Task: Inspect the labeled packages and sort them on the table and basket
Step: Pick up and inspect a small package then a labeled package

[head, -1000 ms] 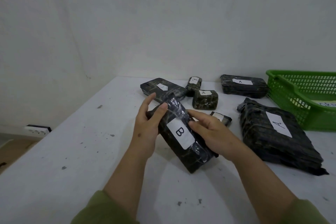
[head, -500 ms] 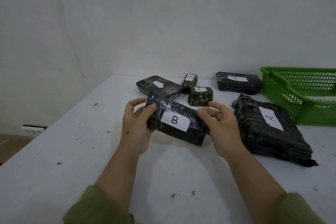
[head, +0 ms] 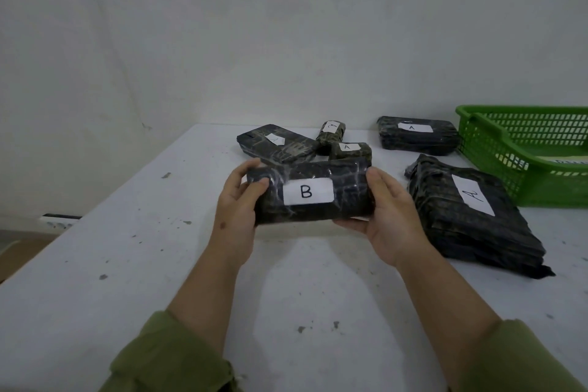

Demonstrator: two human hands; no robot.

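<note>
A dark wrapped package labelled B (head: 346,188) is held level above the white table (head: 127,264), its white label facing me. My left hand (head: 237,210) grips its left end, thumb on the front. My right hand (head: 389,216) grips its right end with fingers curled beneath. Several dark packages labelled A lie on the table: a large flat one (head: 471,216) to the right, a small block (head: 351,151) just behind the held package, a small roll (head: 331,132), a flat one (head: 276,145) at the back left, and another (head: 416,135) at the back right.
A green plastic basket (head: 496,149) stands at the right edge of the table, with something pale inside. White walls close off the back and left. The table's left edge drops to the floor, where a power strip (head: 60,219) lies.
The B package has been turned from slanted to level and lifted slightly nearer to me, with each hand shifting to one end of it.
</note>
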